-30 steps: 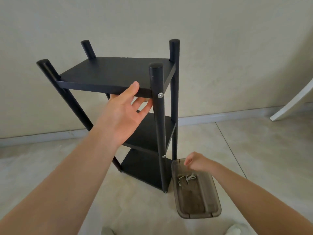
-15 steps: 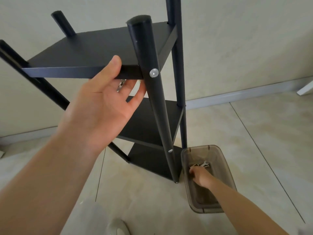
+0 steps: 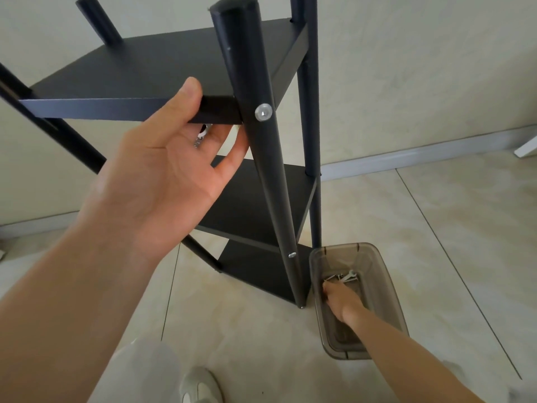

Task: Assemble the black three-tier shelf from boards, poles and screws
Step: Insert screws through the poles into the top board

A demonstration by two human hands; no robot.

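A: While the left hand (image 3: 162, 173) steadies the frame, what step is this?

B: Late assembly, I'd say. All three boards sit between the poles of the shelf (image 3: 261, 181), standing on the floor. Likely fetching hardware for a remaining joint.

A: Nearest first. Left fingers?

B: Thumb lies on the front edge of the top board (image 3: 151, 68), other fingers curl under it, so it grips the board. Something small and silvery shows between those fingers, under the board; can't tell what it is.

A: Just right of the fingertips?

B: Front pole (image 3: 255, 146), touching the little finger. A silver screw (image 3: 263, 112) is seated in it at board height, just right of the thumb tip. A second screw head shows lower on the same pole.

A: Right hand (image 3: 338, 296)?

B: Down inside the tray (image 3: 386, 289), a smoky clear plastic bin on the floor just beside the pole's foot. Fingers point at the loose screws (image 3: 344, 277) at the far end, fingertips touching or nearly so. Whether they've pinched one, can't tell; they're too small and hidden behind the knuckles.

A: Next move needs?

B: Judgement: pinch one screw, lift it to an unfilled hole, left hand holding the board level meanwhile.

A: Any text, brands?

B: None readable. Shelf, tray, wall (image 3: 406, 68) behind: all plain.
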